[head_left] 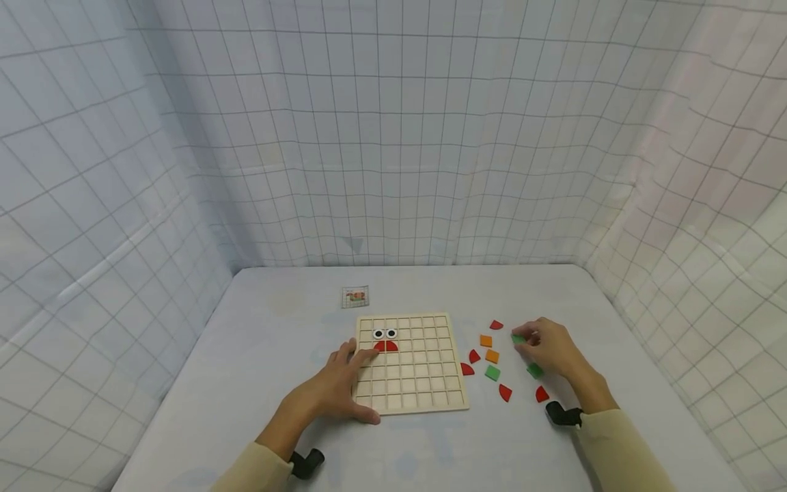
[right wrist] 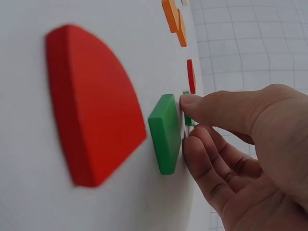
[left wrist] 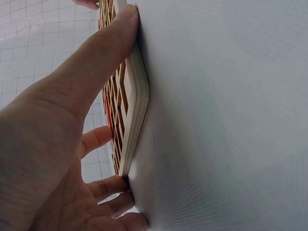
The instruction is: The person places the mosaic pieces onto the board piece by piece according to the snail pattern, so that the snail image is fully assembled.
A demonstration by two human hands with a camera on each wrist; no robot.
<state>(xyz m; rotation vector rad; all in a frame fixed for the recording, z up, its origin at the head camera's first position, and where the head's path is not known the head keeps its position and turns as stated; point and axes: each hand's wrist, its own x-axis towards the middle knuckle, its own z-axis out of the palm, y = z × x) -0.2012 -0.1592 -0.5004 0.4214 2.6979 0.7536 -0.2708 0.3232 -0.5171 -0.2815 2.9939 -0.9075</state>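
A pale wooden grid board [head_left: 424, 369] lies on the table. Two round eye pieces [head_left: 384, 333] sit in neighbouring cells near its upper left, with two red quarter-circle tiles [head_left: 386, 346] just below them. My left hand [head_left: 338, 383] spreads over the board's left side, thumb along the near edge; its index finger reaches beside the red tiles. To the right of the board, my right hand [head_left: 547, 347] pinches a green square tile [head_left: 518, 338] between thumb and fingers, partly hidden by them. Another green square tile [right wrist: 165, 134] lies close under this hand, and a red quarter-circle tile [right wrist: 94, 106] nearer the wrist.
Between board and right hand lie two orange square tiles [head_left: 486, 340], a green square tile [head_left: 492, 372] and several red quarter-circle tiles [head_left: 505, 392]. Behind the board is a small picture card [head_left: 355, 296]. Grid-lined white curtains [head_left: 399, 137] surround the table [head_left: 406, 451].
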